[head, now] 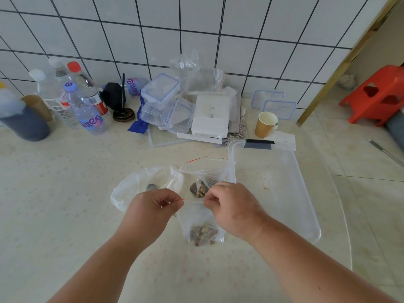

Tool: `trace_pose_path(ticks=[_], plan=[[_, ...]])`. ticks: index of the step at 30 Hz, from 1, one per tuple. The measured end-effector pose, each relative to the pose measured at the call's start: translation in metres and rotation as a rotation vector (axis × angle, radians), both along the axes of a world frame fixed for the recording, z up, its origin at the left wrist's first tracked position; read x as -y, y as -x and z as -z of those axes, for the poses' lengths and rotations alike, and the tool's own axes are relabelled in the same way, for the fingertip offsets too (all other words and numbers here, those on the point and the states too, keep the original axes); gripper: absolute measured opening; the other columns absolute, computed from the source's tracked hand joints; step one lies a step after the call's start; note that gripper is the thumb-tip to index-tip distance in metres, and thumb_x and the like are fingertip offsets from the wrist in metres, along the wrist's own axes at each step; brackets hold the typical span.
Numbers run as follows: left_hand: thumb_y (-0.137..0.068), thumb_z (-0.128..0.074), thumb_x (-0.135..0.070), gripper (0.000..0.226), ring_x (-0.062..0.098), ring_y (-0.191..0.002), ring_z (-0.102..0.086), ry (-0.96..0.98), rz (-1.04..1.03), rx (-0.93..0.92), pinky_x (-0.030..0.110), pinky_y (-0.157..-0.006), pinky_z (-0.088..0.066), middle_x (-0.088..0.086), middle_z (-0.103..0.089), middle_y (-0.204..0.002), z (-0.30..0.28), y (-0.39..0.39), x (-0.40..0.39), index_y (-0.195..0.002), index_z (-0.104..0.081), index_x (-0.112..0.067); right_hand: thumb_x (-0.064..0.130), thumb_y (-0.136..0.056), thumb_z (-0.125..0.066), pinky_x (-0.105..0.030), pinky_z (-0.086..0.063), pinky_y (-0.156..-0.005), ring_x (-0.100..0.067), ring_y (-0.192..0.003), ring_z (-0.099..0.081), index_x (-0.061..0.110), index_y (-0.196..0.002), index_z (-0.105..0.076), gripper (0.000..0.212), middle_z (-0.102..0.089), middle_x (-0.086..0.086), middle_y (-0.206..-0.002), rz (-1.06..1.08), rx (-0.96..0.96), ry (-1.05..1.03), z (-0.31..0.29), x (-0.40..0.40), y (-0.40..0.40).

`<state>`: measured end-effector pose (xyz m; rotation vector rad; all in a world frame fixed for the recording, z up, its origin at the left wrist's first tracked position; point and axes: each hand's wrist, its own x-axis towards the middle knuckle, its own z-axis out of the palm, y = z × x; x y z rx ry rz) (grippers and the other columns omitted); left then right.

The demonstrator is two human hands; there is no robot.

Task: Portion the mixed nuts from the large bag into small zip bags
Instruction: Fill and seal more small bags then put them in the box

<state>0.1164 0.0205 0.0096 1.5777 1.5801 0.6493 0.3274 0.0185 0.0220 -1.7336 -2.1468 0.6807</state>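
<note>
A white-tiled wall backs the pale bench [65, 193]. Near its front edge the left hand [153, 206] and right hand [231, 204] each pinch the red zip strip of a small zip bag [202, 228] holding nuts, apparently sealing it; next comes pressing along the strip. The large bag [140, 184] lies crumpled behind, contents hidden.

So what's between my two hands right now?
In the head view, the red zip strip of the small zip bag spans from left hand to right hand.
</note>
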Motion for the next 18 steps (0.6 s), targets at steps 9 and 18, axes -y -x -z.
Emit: trace_pose_path(ticks=[9,18], plan=[[-0.089,-0.078,-0.022,0.029,0.001,-0.051,-0.053,0.018,-0.024,0.012,0.012,-0.050,-0.040,-0.006,-0.068,-0.071,0.001,0.002,0.000,-0.070,-0.075,-0.042,0.024,-0.093,-0.066,-0.032,-0.046,-0.079,-0.015,-0.082,-0.060,0.016,-0.083,-0.070,0.013,-0.065,0.010,-0.083,0.018,-0.034,0.009,0.000,0.003,-0.005],[-0.090,-0.078,-0.021,0.029,0.002,-0.048,-0.051,0.017,-0.023,0.017,0.012,-0.047,-0.039,-0.001,-0.069,-0.072,0.000,0.003,0.002,-0.069,-0.075,-0.041,0.032,-0.094,-0.066,-0.028,-0.036,-0.072,-0.005,-0.068,-0.051,0.023,-0.074,-0.062,0.022,-0.050,0.017,-0.069,0.024,-0.029,0.008,0.001,0.005,-0.012]])
